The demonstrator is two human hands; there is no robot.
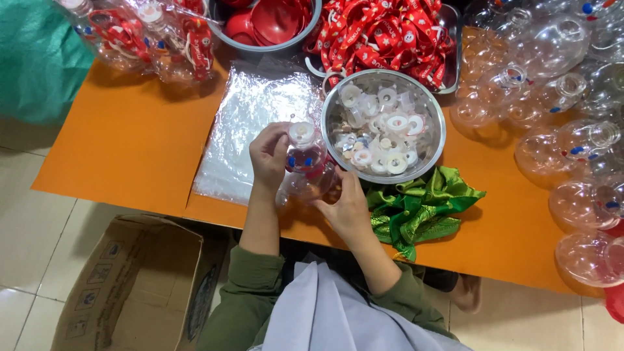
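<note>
Over the orange table (130, 156), the left hand (270, 155) seats a white round cap (301, 132) on a clear plastic bottle (305, 170), apparently pinching it; the right hand (348, 207) grips the base. Pressing squarely avoids crooked fit.

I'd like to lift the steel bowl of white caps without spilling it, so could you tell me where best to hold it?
Grip the steel bowl by its rolled rim, at the right side nearest the clear bottles, probably with a second grip on the far edge. The left hand and right hand crowd its near left side, and the green cloth lies against the front.
</note>
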